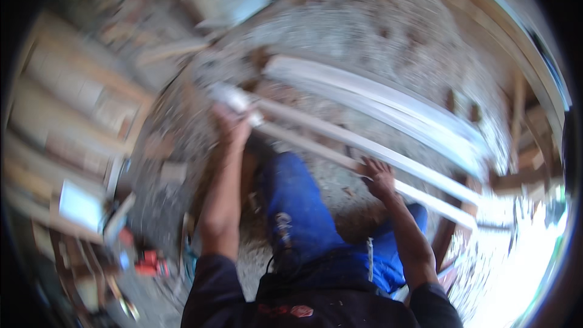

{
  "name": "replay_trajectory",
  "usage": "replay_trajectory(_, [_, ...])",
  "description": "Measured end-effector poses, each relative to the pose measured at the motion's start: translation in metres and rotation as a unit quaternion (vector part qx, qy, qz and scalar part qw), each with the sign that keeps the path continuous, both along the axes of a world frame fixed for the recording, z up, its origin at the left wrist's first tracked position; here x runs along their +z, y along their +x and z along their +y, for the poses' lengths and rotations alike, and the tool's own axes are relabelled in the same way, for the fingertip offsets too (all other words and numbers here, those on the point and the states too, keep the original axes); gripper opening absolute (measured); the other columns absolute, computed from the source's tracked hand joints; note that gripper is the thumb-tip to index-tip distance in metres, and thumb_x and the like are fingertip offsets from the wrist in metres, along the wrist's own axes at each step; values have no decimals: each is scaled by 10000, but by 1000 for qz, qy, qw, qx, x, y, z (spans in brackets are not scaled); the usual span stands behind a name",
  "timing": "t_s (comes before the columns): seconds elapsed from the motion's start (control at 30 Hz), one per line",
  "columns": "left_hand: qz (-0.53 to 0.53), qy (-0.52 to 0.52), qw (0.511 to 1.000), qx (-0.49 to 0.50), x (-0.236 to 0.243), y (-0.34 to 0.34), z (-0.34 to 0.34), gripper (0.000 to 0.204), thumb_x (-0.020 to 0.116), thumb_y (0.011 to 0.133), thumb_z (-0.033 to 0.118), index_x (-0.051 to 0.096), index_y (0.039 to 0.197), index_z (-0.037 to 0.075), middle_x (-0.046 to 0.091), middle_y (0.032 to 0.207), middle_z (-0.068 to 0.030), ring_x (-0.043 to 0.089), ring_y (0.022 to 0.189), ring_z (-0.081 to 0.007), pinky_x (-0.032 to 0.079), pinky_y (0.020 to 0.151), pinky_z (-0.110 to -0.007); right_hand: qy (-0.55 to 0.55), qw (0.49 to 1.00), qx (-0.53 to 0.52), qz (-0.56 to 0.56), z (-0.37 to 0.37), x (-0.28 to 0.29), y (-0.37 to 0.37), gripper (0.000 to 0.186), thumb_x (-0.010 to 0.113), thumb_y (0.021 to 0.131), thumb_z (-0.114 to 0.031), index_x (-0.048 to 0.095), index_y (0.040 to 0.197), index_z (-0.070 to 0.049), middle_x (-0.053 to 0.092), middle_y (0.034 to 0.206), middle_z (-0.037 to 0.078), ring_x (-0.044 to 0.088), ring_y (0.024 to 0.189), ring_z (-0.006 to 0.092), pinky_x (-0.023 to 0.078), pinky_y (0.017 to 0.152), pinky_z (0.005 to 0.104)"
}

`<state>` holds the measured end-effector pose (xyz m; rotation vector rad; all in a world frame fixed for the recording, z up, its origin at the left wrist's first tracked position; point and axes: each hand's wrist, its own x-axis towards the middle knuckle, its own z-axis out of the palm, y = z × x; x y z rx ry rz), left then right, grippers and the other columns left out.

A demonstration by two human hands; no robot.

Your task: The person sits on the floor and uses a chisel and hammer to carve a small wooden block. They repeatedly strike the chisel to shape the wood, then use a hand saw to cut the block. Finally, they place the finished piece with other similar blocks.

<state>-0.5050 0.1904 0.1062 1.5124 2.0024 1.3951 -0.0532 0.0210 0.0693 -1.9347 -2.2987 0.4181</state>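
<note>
Two long pale wooden strips [337, 130] lie side by side in front of me, slanting from upper left to lower right. At their left end my left hand [231, 123] is closed around a whitish thing [232, 96], too blurred to name. My right hand [379, 178] rests on the nearer strip [316, 148] with its fingers spread. The strips pass over my blue trousers' knees or just beyond them; which, I cannot tell.
Beyond the strips lies a stack of whitish boards [370, 100] on the dirty, debris-strewn ground [364, 36]. Wooden panels [79, 97] stand at the left. A red tool [150, 263] lies on the floor at lower left. Bright light comes in at lower right.
</note>
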Motion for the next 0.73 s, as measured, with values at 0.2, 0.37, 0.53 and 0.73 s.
replay_trajectory(0.2, [-58,45,996,-52,-6,-15,26,969,891,814,260,239,1443,-84,500,1358,-318,585,1211,-342,546,1010,-465,173,931,-284,153,-133,10,100,601,679,928,-294,492,1478,-139,606,1314,155,562,1228,361,431,1058,490])
replay_trajectory(0.37, [-29,90,995,11,7,-37,48,971,920,775,318,316,1382,-140,533,1290,-326,620,1155,-346,570,986,-467,86,797,-597,33,-316,-34,175,539,675,896,-209,524,1410,-157,603,1282,156,575,1168,381,491,970,495])
replay_trajectory(0.53, [90,-13,990,103,31,-60,72,1013,897,739,506,399,1339,-140,575,1242,-322,633,1136,-390,561,979,-468,52,668,-740,-60,-421,-71,233,520,685,893,-258,540,1387,-188,557,1308,172,565,1192,397,493,974,516])
replay_trajectory(0.73, [145,-33,981,120,34,-60,69,1058,885,715,573,414,1310,-164,608,1205,-329,656,1098,-413,553,978,-465,23,665,-741,-87,-458,-69,248,544,672,873,-281,550,1393,-177,545,1355,147,539,1262,355,481,1011,494])
